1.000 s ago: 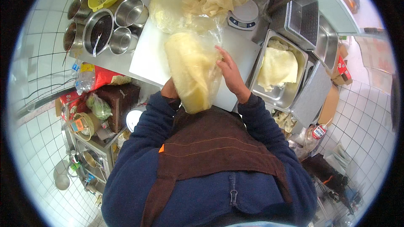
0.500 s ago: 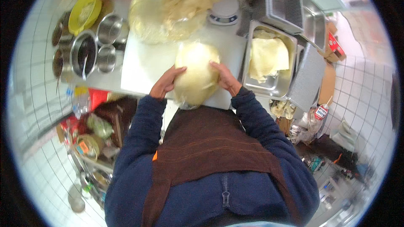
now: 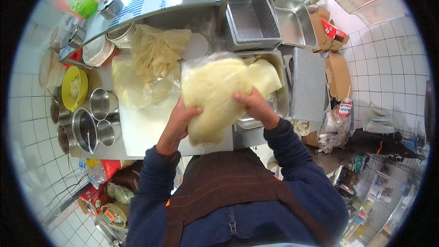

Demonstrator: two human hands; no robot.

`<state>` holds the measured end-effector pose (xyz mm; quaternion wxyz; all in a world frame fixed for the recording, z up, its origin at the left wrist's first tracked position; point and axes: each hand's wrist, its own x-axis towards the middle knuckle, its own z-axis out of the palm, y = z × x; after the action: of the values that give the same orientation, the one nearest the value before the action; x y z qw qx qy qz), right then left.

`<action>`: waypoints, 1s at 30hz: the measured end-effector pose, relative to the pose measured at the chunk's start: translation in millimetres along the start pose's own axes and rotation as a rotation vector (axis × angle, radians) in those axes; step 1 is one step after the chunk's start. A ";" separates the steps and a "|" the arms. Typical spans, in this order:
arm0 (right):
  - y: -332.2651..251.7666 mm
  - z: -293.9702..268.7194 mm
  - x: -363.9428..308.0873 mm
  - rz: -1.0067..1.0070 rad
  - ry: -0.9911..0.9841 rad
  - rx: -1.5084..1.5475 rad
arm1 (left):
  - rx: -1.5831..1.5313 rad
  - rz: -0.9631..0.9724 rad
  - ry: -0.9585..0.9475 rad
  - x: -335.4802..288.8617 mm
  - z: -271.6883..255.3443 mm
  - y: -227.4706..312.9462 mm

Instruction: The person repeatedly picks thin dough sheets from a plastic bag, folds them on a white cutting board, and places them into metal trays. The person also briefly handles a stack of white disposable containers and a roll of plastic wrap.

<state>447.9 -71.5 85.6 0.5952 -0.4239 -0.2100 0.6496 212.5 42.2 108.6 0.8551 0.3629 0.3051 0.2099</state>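
Yellow bundle shifted toward steel tray; long axis slants away-right.

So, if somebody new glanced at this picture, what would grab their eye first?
Probably the pale yellow bundle in clear plastic, held mid-picture between the left hand and right hand. Next, perhaps, the bright yellow rounded bowl holding whitish shreds at far left, and the pale yellow floppy sheet in the rectangular steel tray, just right of the bundle.

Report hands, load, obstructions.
Left hand, right hand: gripping pale-yellow plastic-wrapped bundle. Bundle hides parts of white rectangular board, silver rectangular metal pan.
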 end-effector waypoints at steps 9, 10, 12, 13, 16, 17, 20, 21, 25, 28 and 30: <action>-181.4 -115.9 99.8 -0.330 0.064 -0.135 | 0.058 0.299 -0.066 217.9 132.5 61.6; -196.5 -130.5 116.0 -0.323 0.079 -0.174 | 0.068 0.358 -0.101 242.0 137.4 66.2; -220.6 -156.7 148.4 -0.312 0.094 -0.228 | 0.080 0.467 -0.163 286.4 141.2 70.9; -229.9 -167.1 166.0 -0.310 0.093 -0.243 | 0.134 0.462 -0.127 307.4 140.7 72.2; -244.2 -190.1 208.5 -0.244 0.147 -0.324 | 0.305 0.531 0.095 361.5 135.8 68.3; -244.5 -194.4 220.4 -0.175 0.165 -0.385 | 0.409 0.480 0.140 374.1 130.9 65.9; -230.1 -198.5 246.8 -0.120 0.225 -0.934 | 0.775 0.413 0.315 392.8 118.7 45.6; -219.8 -196.9 254.3 -0.160 0.301 -1.221 | 0.946 0.465 0.396 391.6 116.4 33.7; -178.1 -187.6 286.0 -0.258 0.420 -1.894 | 1.461 0.685 0.210 367.2 102.8 1.7; -153.8 -184.8 315.1 -0.253 0.264 -2.020 | 1.608 0.770 0.077 339.4 98.4 -6.2; -140.1 -187.0 333.9 -0.176 0.187 -2.058 | 1.634 0.790 0.049 315.5 99.1 -9.0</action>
<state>703.7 231.2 -9.2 0.0044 -0.7591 -0.6467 0.0746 509.6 170.7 39.9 0.1902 0.9301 0.2302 0.2138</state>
